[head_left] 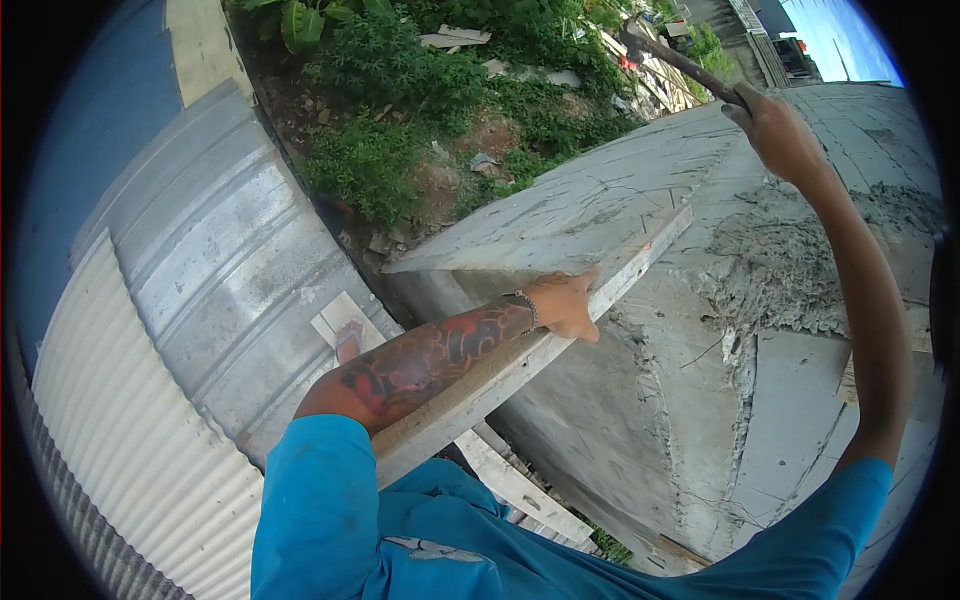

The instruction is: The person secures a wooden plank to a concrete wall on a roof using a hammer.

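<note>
A long pale wooden board (645, 250) runs from beside my body up to the corner of a grey concrete wall (590, 410). Wrapped over the board's edge is my left hand (563, 305), with a bracelet on the wrist. My right hand (778, 138) is raised at the upper right, closed round the handle of a hammer (685, 66). The hammer's head points to the left, away from the board. Thin nail-like pieces stick up near the board's far end. My left palm is hidden.
Ribbed metal roofing (230, 210) and white corrugated sheet (140, 390) lie at the left. A foot (349, 338) rests on a small plank there. Green plants (380, 150) and debris fill the ground below. Rough mortar (790, 250) and thin wires mark the concrete.
</note>
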### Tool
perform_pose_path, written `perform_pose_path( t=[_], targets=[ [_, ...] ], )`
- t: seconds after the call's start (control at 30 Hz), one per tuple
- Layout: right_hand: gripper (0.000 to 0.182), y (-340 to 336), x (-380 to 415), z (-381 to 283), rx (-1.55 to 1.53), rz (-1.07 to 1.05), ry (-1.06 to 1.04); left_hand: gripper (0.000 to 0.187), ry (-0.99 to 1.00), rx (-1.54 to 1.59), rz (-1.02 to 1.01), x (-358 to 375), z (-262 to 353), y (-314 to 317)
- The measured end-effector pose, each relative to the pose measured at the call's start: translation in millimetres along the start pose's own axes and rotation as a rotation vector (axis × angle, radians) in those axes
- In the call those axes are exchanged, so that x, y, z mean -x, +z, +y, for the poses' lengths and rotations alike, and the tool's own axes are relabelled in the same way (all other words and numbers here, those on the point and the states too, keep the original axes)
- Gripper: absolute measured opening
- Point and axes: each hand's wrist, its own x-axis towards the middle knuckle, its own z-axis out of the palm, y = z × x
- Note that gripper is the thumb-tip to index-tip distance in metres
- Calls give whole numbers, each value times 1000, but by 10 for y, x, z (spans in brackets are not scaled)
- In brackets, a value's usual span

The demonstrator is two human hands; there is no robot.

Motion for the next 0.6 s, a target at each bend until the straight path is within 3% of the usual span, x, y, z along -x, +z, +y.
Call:
perform_pose_path(
  t=[0.1, 0.17, 0.23, 0.33, 0.47, 0.57, 0.6],
  targets=[
    [25, 239, -8, -136, -261, 484, -138, 106, -30, 42, -27, 38, 8, -70],
    [27, 309, 221, -184, -223, 97, 15, 106, -8, -5, 9, -23, -19, -19],
    [27, 462, 472, -132, 237, -468, -160, 106, -38, 29, -13, 6, 25, -32],
    [29, 179, 225, -178, 159, -393, 24, 106, -13, -6, 59, -54, -22, -40],
    [27, 274, 100, -118, -327, 390, -53, 104, -60, 59, -38, 20, 11, -53],
    [26, 379, 475, -283, -246, 120, 145, 103, -16, 20, 36, -24, -25, 1],
    [25, 502, 586, -196, -35, -195, 49, 105, -23, 43, -9, -25, -21, -17]
  ],
)
